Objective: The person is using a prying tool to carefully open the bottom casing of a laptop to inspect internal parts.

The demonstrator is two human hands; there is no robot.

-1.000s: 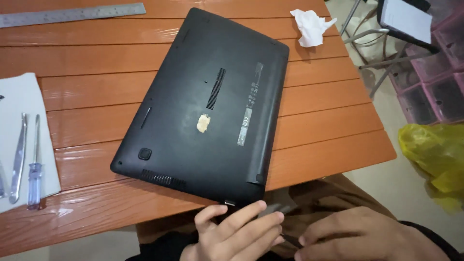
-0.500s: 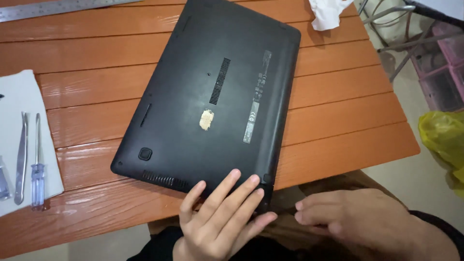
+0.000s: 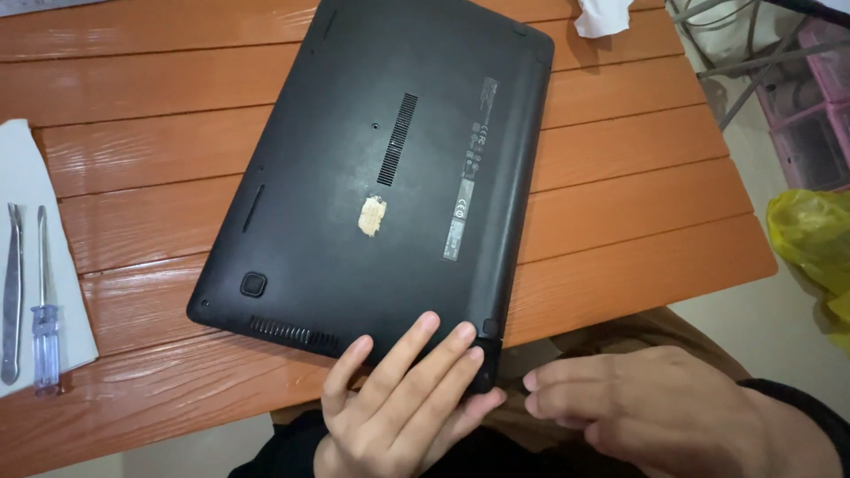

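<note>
A black laptop (image 3: 381, 177) lies bottom-up and askew on the worktop (image 3: 637, 177), a table of orange wooden slats. Its near right corner reaches the worktop's front edge.

The left hand (image 3: 398, 407) lies flat on that corner, fingers (image 3: 403, 354) spread and stretched over the base just right of the vent slots along the near edge. Its grip is open; it presses on the laptop and clasps nothing.

The right hand (image 3: 637, 407) hangs off the worktop, just past the front edge and beside the same corner, with the fingertips pointing left towards the left hand. Its fingers are loosely curled, the grip part open, with nothing in it and no contact with the laptop.

On the base sit a long vent, a pale sticker scrap (image 3: 372, 215) and grey labels.

At the worktop's left edge a white sheet (image 3: 35, 177) carries tweezers (image 3: 12, 292) and a small blue-handled screwdriver (image 3: 43, 305), well apart from both hands. A crumpled tissue (image 3: 602, 16) lies at the far edge. A yellow bag (image 3: 810, 239) is on the floor to the right.
</note>
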